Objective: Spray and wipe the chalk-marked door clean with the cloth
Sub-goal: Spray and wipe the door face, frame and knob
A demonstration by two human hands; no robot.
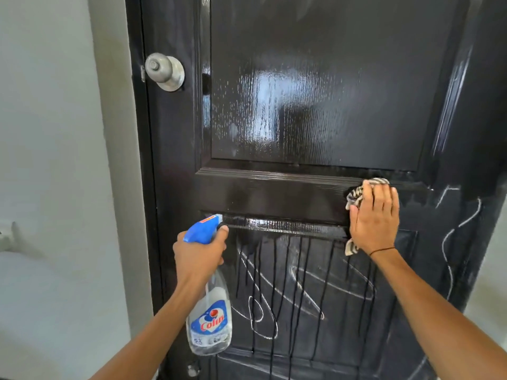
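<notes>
- Filling most of the frame, the dark glossy door [315, 105] stands upright; its upper panel is wet and shiny with streaks, and thin runs of liquid drip down the lower panel.
- White chalk marks [277, 292] loop across the lower panel at lower centre, and more chalk lines trail down the door's right edge at the right of the frame.
- A pale wall [49, 160] takes up the left side of the frame, beside the door frame.
- The spray bottle [210, 319], clear with a blue trigger head and a blue label, hangs at lower centre-left, its nozzle pointing at the ledge above the lower panel.
- The left hand [201, 255] is clamped round the bottle's neck, with one finger stretched over the trigger.
- The right hand [374, 215], at centre right, lies flat with straight fingers, pressing the cloth against the door's middle rail; a thin dark cord circles its wrist.
- The striped cloth [356, 194] shows above and below that hand, bunched against the rail.
- A round metal knob [164, 71] sits on the door's left edge, upper left of the frame.
- The two hands are well apart.
</notes>
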